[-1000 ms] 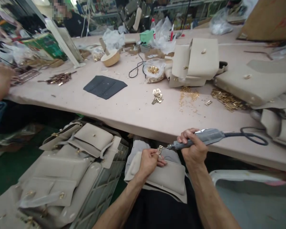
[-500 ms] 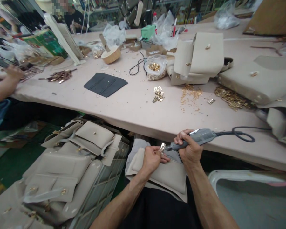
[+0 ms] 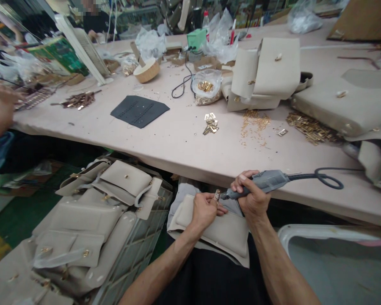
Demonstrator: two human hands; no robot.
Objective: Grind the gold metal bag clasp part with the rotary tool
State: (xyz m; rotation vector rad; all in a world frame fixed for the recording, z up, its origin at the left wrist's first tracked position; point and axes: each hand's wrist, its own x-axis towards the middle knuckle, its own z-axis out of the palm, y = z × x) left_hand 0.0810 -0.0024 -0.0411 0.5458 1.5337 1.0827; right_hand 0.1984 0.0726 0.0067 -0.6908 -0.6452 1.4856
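Between the fingers of my left hand (image 3: 205,209) is a small gold metal plate (image 3: 217,194), its face tilted. My right hand (image 3: 252,197) wraps round a grey corded electric screwdriver (image 3: 263,183), whose tip points left and meets or nearly meets the plate; I cannot tell which. Under my hands a beige bag (image 3: 224,235) lies across my lap. Its upper edge is partly hidden by my left hand.
On the table (image 3: 178,146) lie gold plates (image 3: 211,125), tiny screws (image 3: 254,123), a dark sheet (image 3: 139,111) and a bag of gold parts (image 3: 206,88). Beige bags (image 3: 79,218) fill a crate at left. A white tub (image 3: 333,233) stands right. A co-worker's hand (image 3: 1,108) is at far left.
The gold plate has turned in my left fingers and shows less of its face. My right hand and the screwdriver stay almost in place. The co-worker's hand has shifted left.
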